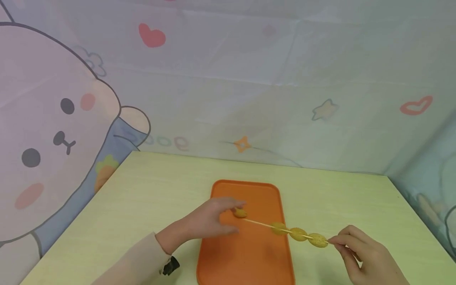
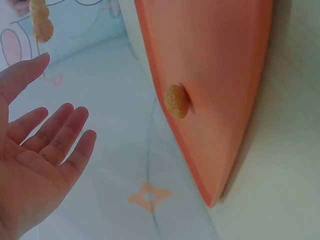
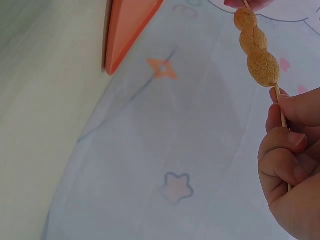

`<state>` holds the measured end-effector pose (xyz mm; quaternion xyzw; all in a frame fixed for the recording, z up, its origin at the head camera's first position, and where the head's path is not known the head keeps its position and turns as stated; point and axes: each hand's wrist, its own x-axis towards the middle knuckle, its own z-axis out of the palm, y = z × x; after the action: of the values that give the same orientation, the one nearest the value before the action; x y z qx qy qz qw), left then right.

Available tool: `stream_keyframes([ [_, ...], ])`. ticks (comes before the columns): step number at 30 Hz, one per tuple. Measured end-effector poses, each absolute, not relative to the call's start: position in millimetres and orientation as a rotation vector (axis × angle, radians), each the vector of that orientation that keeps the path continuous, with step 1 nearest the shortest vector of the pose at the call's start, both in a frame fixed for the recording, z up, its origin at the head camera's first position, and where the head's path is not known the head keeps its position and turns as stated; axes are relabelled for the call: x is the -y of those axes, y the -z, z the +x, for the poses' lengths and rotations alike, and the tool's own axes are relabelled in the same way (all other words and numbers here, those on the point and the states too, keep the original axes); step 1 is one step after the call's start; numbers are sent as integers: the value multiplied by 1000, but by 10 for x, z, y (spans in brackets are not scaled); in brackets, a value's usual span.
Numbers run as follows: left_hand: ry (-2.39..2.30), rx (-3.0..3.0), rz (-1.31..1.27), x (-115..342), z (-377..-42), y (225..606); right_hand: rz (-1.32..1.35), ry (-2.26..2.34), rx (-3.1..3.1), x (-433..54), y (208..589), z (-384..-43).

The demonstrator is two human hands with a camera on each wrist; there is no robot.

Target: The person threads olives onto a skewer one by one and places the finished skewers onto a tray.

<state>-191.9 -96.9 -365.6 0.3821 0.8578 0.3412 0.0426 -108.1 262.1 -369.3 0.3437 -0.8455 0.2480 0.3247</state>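
My right hand (image 1: 368, 253) pinches the end of a thin wooden skewer (image 1: 258, 223); in the right wrist view its fingers (image 3: 282, 155) curl round the stick. Three yellow-brown, rough-skinned oval balls (image 3: 263, 67) are threaded on it, close to that hand. The bare tip points left, over an orange tray (image 1: 246, 261). Above the tray, my left hand (image 1: 210, 221) has its fingers spread and holds nothing, as the left wrist view confirms. One loose ball of the same kind (image 2: 176, 101) lies on the tray, beside the left fingers in the head view.
The tray lies on a pale yellow-green table (image 1: 171, 178). Behind the table hangs a printed cloth (image 1: 228, 99) with a cartoon animal, hearts and stars. A small black object (image 1: 170, 266) sits at my left wrist.
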Motion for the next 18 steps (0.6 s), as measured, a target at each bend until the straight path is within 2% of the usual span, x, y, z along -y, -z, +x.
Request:
stream_keyframes([
  [18,-928,-2673,1065,871,-2228,3946,673,-619,2327,-2817,3684,-877],
])
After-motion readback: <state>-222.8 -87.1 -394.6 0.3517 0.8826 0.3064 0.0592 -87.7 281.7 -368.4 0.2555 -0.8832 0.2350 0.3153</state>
